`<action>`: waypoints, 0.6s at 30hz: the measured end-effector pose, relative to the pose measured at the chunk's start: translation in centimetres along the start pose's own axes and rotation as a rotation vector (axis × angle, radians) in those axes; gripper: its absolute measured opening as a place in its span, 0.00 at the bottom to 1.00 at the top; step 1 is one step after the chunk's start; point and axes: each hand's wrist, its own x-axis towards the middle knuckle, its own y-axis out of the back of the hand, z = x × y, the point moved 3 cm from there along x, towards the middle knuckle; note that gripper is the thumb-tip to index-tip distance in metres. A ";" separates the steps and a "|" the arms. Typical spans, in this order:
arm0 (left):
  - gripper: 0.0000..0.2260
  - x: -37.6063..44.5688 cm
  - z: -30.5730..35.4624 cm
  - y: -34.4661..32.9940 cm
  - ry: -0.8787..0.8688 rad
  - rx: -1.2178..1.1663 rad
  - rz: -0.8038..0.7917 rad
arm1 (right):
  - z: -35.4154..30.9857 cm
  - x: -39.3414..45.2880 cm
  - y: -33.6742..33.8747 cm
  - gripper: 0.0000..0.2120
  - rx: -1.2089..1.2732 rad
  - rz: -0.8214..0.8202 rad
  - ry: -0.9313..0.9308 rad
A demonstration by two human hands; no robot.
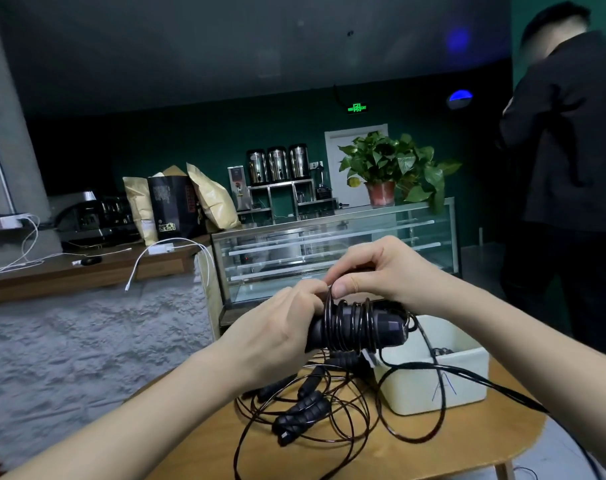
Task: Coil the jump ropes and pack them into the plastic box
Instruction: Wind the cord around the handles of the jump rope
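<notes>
Item: jump rope handles point(360, 329), black, held above the counter point(416, 455), cord point(350, 323) wound round them in several turns.
Hands: left hand point(277, 336) grips the handle end; right hand point(381, 271) pinches the cord at the top of the winding.
Stock unpacked: loose ropes point(305, 410) lie tangled on the counter, just beside the white plastic box point(433, 382), which seems to hold one dark coil already.
Risks: the turns sit unevenly and may slip off the handle end if the pinch loosens; the trailing cord runs through the tangle and over the counter edge, so a pull may drag the loose ropes or shift the box.
Writing: green exit sign point(357, 108) on the far wall, characters too small to read; black bag point(175, 206) bears print, illegible.
</notes>
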 end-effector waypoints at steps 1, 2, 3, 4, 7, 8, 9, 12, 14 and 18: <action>0.21 0.1 0.2 0.2 -0.015 -0.010 0.031 | 0.6 0.0 -0.1 0.11 0.039 -0.003 -0.018; 0.24 0.3 0.3 0.4 -0.020 -0.017 0.058 | 0.9 0.0 -0.2 0.11 0.074 -0.001 -0.036; 0.26 0.4 0.3 0.5 -0.014 -0.030 0.078 | 1.2 -0.2 -0.3 0.10 0.113 0.008 -0.044; 0.26 0.4 0.4 0.5 -0.008 -0.042 0.095 | 1.5 -0.4 -0.5 0.09 0.152 0.010 -0.057; 0.26 0.2 0.4 0.3 0.009 -0.070 0.123 | 2.6 -0.9 -1.6 0.08 0.253 -0.003 -0.113; 0.27 0.1 0.4 0.2 0.023 -0.074 0.123 | 3.0 -1.0 -2.0 0.09 0.246 -0.008 -0.124; 0.27 0.0 0.3 0.1 0.037 -0.077 0.127 | 3.7 -1.1 -2.3 0.12 0.201 0.005 -0.147; 0.31 -0.2 0.0 -0.1 0.110 -0.086 0.149 | 4.6 -1.8 -2.9 0.16 0.126 0.042 -0.261; 0.34 -0.2 -0.4 -0.1 0.193 -0.102 0.170 | 3.7 -2.4 -3.6 0.17 0.115 0.067 -0.199; 0.31 0.2 -0.9 0.0 0.331 -0.070 0.204 | 2.9 -2.9 -5.4 0.14 0.132 0.048 -0.266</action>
